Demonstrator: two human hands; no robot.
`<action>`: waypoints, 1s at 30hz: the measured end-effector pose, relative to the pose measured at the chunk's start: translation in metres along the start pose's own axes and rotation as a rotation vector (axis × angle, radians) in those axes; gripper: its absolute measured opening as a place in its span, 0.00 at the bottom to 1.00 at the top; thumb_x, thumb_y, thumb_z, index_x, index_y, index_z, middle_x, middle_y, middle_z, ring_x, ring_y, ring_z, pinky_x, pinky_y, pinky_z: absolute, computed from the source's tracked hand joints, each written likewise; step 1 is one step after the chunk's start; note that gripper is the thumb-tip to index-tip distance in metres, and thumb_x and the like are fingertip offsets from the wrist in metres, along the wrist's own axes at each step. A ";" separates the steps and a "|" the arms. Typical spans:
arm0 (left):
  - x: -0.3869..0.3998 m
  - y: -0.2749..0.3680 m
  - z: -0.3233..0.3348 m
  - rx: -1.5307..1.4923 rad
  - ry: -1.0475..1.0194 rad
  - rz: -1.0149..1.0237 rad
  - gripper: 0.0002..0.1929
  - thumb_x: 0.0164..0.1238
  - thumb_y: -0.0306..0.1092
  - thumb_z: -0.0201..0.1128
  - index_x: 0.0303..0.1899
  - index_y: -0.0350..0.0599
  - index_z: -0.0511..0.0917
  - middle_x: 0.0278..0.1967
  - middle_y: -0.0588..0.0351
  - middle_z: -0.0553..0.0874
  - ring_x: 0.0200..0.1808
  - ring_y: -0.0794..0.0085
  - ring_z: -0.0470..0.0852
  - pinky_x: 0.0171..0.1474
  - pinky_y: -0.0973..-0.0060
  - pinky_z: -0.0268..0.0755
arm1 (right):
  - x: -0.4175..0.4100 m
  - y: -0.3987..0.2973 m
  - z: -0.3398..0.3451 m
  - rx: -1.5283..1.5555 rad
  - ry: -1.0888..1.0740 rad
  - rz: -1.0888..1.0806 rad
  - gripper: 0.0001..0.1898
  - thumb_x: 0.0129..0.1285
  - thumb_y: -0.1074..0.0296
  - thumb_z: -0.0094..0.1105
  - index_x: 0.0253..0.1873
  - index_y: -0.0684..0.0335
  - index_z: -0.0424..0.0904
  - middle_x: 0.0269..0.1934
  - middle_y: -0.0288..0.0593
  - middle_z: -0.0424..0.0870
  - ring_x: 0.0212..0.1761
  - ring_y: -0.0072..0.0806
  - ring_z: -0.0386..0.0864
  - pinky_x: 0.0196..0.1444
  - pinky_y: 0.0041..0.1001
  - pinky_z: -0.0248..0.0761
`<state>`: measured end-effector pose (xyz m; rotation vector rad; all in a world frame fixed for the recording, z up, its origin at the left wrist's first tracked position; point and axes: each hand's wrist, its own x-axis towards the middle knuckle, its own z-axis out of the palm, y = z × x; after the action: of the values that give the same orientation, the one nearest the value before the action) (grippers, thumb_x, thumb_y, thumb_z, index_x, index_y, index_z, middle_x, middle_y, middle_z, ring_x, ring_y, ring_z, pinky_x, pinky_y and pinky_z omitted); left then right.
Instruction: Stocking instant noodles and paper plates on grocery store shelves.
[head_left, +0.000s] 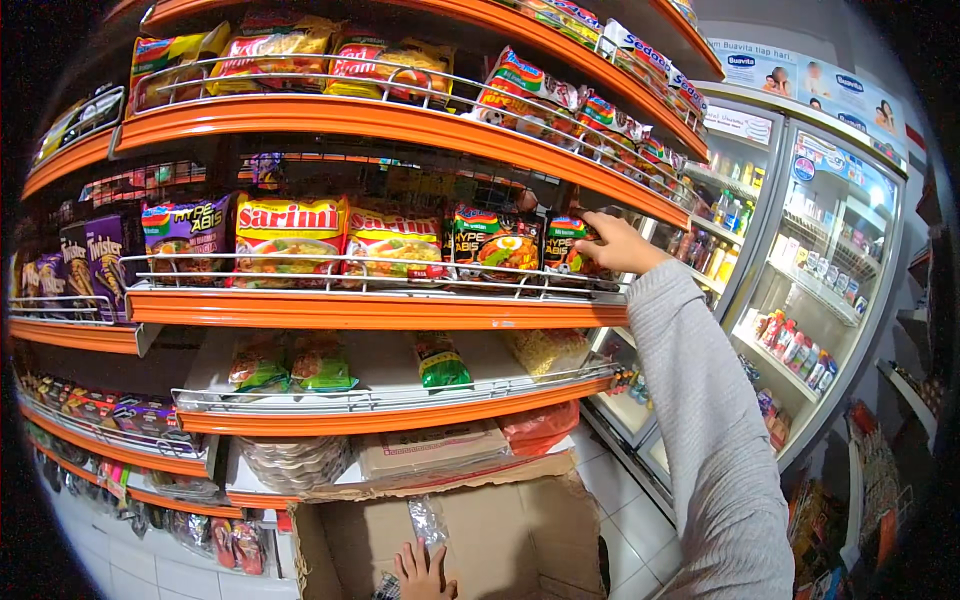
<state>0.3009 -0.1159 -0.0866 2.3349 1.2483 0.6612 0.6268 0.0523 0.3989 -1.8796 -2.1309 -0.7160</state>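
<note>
My right hand (619, 244) reaches to the right end of the middle shelf (375, 309). Its thumb and fingers grip the upper right of a black instant noodle packet (561, 246). Beside that stands another black noodle packet (496, 241), then yellow-and-red Sarimi packets (291, 238) and a purple noodle packet (186, 234), all behind a white wire rail. Low in the view, my left hand (424, 576) is spread over an open cardboard box (487, 532) and holds nothing visible. A clear plastic piece (428, 519) lies by its fingertips.
The shelf above carries more noodle packets (517, 90). Below are a few green packets (322, 364), a bag of dry noodles (551, 352), a flat carton (431, 448) and a red plastic bag (540, 427). Glass-door drink coolers (817, 277) stand right, past my sleeve.
</note>
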 end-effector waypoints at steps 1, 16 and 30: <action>0.000 0.001 -0.001 -0.001 0.000 0.002 0.36 0.53 0.44 0.59 0.64 0.43 0.56 0.64 0.32 0.52 0.66 0.35 0.43 0.66 0.45 0.33 | 0.003 0.004 0.003 -0.001 0.000 0.001 0.30 0.59 0.50 0.53 0.58 0.69 0.64 0.54 0.59 0.70 0.56 0.50 0.67 0.57 0.39 0.60; 0.000 0.000 0.000 -0.015 -0.016 -0.001 0.36 0.52 0.43 0.59 0.63 0.42 0.57 0.64 0.32 0.53 0.66 0.36 0.43 0.66 0.45 0.33 | 0.008 -0.012 -0.003 0.113 -0.160 0.016 0.35 0.48 0.61 0.67 0.60 0.68 0.62 0.51 0.58 0.71 0.52 0.45 0.70 0.54 0.33 0.64; -0.002 -0.002 0.003 0.024 0.010 0.029 0.36 0.54 0.45 0.58 0.64 0.42 0.56 0.64 0.32 0.52 0.66 0.36 0.43 0.66 0.45 0.34 | 0.002 0.007 0.022 0.170 0.007 -0.064 0.33 0.49 0.61 0.66 0.59 0.68 0.63 0.52 0.57 0.70 0.57 0.47 0.66 0.59 0.36 0.59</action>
<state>0.3006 -0.1164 -0.0910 2.3763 1.2348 0.6723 0.6369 0.0648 0.3827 -1.7261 -2.1811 -0.5339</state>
